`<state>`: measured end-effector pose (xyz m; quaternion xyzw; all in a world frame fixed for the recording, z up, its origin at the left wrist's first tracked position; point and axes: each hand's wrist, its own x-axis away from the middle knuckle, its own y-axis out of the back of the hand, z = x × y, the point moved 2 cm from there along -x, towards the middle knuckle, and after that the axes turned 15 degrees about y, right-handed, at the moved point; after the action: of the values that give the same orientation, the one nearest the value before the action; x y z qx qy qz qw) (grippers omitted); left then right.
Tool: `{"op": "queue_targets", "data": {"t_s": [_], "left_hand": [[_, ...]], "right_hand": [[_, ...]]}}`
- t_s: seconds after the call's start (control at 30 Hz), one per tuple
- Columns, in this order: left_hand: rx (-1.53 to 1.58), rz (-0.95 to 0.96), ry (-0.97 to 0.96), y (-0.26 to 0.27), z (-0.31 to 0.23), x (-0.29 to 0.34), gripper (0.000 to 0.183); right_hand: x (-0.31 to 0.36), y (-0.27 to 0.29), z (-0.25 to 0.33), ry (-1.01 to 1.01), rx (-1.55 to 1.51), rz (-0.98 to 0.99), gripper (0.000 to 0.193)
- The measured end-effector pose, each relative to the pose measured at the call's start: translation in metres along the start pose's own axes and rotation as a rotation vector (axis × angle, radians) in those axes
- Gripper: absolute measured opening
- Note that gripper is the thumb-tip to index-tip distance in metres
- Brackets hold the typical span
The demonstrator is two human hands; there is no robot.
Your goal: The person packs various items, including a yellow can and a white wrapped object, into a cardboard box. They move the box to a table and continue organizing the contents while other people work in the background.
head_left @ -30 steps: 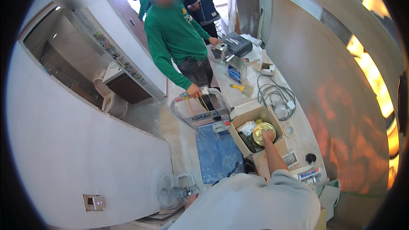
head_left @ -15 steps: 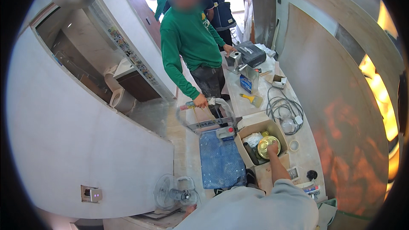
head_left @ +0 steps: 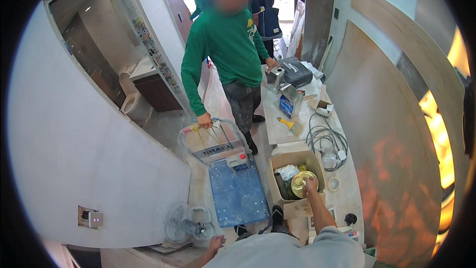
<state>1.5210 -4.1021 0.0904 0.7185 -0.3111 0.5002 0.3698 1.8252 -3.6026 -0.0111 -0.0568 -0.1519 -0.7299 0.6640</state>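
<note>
An opened cardboard box [head_left: 275, 172] stands on the long pale bench to my right. Inside it, my right hand [head_left: 311, 185] is closed on the top of a round gold tin can [head_left: 298, 182]. White crumpled material [head_left: 286, 171] and a dark cylinder [head_left: 281, 183] lie beside the can. How my fingertips grip it is partly hidden. My left hand [head_left: 216, 244] hangs low on the left, its fingers apart and nothing in them. Nearest to that hand is a clear-bladed fan [head_left: 193, 226].
A blue platform trolley [head_left: 235, 193] carries a white jug with a red cap [head_left: 237, 160]. A person in green [head_left: 223, 49] grips its handle and touches a metal tin [head_left: 275, 75]. A yellow-handled brush [head_left: 291, 126], coiled cable [head_left: 327, 136] and tape roll [head_left: 333, 184] lie on the bench.
My left hand has risen further into view. The trolley's handle end and the other person's hand on it have shifted left. My right hand remains on the can in the box.
</note>
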Motion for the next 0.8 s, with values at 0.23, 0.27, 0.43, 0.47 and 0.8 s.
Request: {"op": "queue_targets", "data": {"t_s": [0.23,0.27,0.43,0.47,0.8], "left_hand": [[0.172,0.41,-0.05,-0.064,-0.102,-0.009,0.071],[0.166,0.479,-0.057,-0.085,-0.129,-0.007,0.08],[0.036,0.528,-0.115,-0.2,-0.232,0.02,0.104],[-0.053,0.534,-0.127,-0.216,-0.243,0.021,0.107],[-0.301,0.136,-0.356,-0.303,-0.215,-0.034,0.056]], "right_hand": [[0.059,0.011,0.113,-0.034,-0.063,0.13,0.052],[0.065,0.01,0.119,-0.012,-0.008,0.136,0.051],[0.083,0.02,0.12,0.123,0.179,0.163,0.05],[0.083,0.022,0.119,0.07,0.197,0.141,0.051],[0.133,0.066,0.171,0.152,0.106,0.212,0.046]]}}
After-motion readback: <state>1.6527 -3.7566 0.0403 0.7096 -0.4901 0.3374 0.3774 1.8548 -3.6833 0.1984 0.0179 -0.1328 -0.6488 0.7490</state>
